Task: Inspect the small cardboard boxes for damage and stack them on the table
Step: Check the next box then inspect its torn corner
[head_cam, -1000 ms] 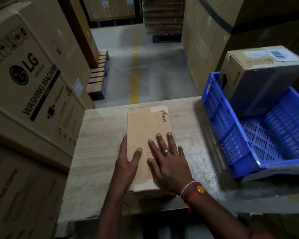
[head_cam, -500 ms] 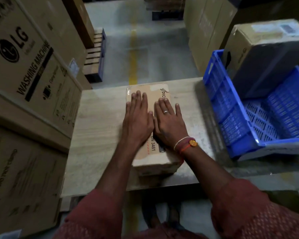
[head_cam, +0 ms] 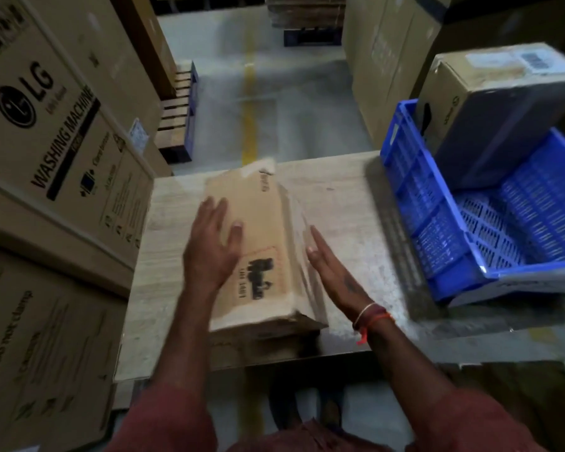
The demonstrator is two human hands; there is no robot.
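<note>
Hands work a flat cardboard box [head_cam: 258, 243] mid-table, tilted: left hand [head_cam: 211, 246] spread flat on top, right hand [head_cam: 331, 272] straight-fingered against its right side. Every face should be checked before it is laid flat.

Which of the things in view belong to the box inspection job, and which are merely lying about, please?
In the job:
flat cardboard box, tilted on the table
left hand, flat on its top
right hand, at its right side
box in the crate
blue crate

Lying about:
washing machine cartons
wooden pallet
</note>
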